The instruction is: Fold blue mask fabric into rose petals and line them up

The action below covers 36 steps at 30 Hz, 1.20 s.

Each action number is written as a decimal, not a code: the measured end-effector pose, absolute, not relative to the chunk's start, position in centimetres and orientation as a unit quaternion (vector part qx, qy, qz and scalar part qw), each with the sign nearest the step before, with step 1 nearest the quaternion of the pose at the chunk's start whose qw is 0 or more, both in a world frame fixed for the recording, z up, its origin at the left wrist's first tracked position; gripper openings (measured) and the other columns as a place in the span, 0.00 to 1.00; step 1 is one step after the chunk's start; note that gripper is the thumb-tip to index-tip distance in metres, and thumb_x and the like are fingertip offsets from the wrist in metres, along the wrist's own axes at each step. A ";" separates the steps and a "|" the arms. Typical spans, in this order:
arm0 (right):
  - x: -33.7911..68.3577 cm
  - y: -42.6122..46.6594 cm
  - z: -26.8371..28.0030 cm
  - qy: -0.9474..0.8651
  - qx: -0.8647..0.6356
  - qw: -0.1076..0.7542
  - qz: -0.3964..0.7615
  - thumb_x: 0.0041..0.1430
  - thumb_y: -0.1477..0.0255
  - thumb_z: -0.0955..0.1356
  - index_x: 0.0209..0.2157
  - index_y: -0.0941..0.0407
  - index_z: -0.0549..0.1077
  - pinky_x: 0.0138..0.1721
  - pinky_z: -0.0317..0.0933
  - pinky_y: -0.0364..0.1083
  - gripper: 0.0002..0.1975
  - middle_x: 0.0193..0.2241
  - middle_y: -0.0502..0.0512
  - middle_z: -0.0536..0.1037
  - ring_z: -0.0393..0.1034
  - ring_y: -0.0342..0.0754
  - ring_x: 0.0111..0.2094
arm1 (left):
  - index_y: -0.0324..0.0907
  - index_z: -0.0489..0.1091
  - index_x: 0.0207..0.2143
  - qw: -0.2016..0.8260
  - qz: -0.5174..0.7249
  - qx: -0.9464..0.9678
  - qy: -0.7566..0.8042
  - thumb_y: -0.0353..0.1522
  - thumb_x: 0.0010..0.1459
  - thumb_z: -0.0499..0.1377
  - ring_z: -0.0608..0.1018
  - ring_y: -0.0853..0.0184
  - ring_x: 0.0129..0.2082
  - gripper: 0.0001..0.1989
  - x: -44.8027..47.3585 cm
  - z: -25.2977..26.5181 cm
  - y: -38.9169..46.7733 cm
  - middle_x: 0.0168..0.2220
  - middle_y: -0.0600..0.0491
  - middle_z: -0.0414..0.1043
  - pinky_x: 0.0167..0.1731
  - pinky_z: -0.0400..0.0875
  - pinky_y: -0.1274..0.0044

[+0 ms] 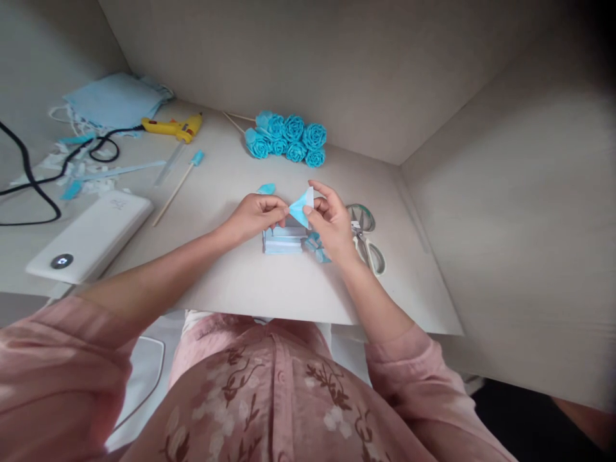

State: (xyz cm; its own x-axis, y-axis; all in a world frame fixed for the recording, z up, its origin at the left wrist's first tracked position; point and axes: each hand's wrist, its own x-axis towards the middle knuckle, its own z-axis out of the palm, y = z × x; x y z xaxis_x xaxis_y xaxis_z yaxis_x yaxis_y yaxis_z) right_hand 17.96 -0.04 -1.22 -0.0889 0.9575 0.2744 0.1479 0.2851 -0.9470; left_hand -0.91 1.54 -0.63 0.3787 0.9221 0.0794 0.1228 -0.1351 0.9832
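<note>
Between my two hands is a small blue-and-white piece of mask fabric (299, 210), fanned out on the right and gathered to a point on the left. My left hand (262, 213) pinches the gathered point. The wide edge is held by my right hand (331, 218), thumb in front and fingers behind. Below them on the table lies a stack of cut fabric pieces (283, 244). Several small blue folded pieces (317, 247) lie partly hidden under my right hand. Another blue piece (266, 188) rests just beyond my left hand.
Scissors (366, 240) and a roll of clear tape (362, 217) lie at the right. Blue fabric flowers (289, 138) are bunched at the back. Leftward are a stick with a blue tip (178, 187), a yellow glue gun (180, 127), face masks (113, 99), scraps and a white power bank (94, 237).
</note>
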 end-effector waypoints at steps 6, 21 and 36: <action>17.8 -0.1 -1.5 -0.642 -0.439 0.491 0.392 0.56 0.53 0.70 0.58 0.49 0.66 0.29 0.62 0.44 0.30 0.27 0.47 0.73 0.64 0.43 0.26 | 0.38 0.71 0.26 0.514 0.376 0.666 0.388 0.44 0.54 0.61 0.68 0.74 0.21 0.16 -0.9 -0.8 1.6 0.22 0.54 0.71 0.21 0.62 0.82; 17.7 -0.2 -1.4 -0.609 -0.444 0.543 0.369 0.56 0.55 0.71 0.57 0.49 0.68 0.35 0.66 0.43 0.29 0.30 0.48 0.73 0.69 0.43 0.31 | 0.38 0.68 0.21 0.501 0.347 0.701 0.371 0.40 0.52 0.61 0.68 0.74 0.22 0.15 -0.6 -0.9 1.2 0.21 0.55 0.69 0.23 0.61 0.81; 17.9 0.1 -1.8 -0.643 -0.405 0.477 0.442 0.55 0.56 0.73 0.60 0.48 0.65 0.26 0.60 0.42 0.32 0.26 0.45 0.71 0.63 0.41 0.24 | 0.39 0.69 0.22 0.503 0.383 0.659 0.406 0.43 0.52 0.63 0.67 0.75 0.20 0.17 -0.9 -1.0 1.5 0.20 0.55 0.69 0.20 0.61 0.82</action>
State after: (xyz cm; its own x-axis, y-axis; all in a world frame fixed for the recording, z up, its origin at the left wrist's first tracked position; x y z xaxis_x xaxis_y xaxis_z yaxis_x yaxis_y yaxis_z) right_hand 17.92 0.08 -1.82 -0.2165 0.9423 0.2553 0.0985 0.2813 -0.9546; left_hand -0.90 1.55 -1.04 0.3761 0.9216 0.0964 0.1496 -0.1631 0.9752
